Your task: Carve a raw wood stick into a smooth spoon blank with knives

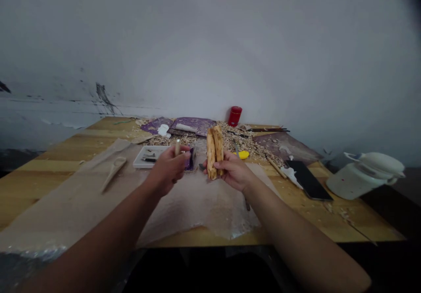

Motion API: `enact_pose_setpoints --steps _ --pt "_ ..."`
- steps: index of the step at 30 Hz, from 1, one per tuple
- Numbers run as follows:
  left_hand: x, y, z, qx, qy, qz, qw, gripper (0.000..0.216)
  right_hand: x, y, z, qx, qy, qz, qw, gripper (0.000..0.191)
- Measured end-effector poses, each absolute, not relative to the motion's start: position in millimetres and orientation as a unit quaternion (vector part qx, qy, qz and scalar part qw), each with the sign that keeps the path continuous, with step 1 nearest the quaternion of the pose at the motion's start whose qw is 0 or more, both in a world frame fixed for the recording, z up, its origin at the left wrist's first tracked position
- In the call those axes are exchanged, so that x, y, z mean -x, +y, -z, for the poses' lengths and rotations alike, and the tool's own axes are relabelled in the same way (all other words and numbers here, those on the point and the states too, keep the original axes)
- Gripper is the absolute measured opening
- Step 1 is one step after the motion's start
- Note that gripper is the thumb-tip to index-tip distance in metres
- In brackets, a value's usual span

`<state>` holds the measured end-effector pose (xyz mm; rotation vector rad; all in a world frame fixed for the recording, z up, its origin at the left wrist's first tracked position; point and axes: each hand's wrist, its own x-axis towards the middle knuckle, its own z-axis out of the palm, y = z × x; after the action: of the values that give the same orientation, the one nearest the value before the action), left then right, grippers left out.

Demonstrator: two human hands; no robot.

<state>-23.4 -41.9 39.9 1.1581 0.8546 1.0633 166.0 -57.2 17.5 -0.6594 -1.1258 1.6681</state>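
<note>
My right hand is closed around the lower end of a rough, pale brown piece of wood, holding it upright above the table. My left hand is closed on a small tool with a light wooden handle; its working end points toward the wood and is hard to make out. The two hands are close together over a crumpled sheet of clear plastic that covers the wooden table.
A carved wooden spoon lies on the plastic at left. A white tray of small tools sits behind my left hand. Wood shavings, a red can, a yellow tool, a black phone and a white lidded pot lie around.
</note>
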Motion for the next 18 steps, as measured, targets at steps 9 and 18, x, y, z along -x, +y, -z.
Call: enact_pose_setpoints --steps 9,18 --pt "-30 0 -22 -0.488 0.257 -0.482 0.681 0.023 -169 -27 -9 0.273 -0.498 -0.681 0.463 0.025" --pt "-29 3 0 -0.479 0.287 -0.508 0.655 0.02 -172 -23 12 0.404 -0.54 -0.594 0.438 0.032"
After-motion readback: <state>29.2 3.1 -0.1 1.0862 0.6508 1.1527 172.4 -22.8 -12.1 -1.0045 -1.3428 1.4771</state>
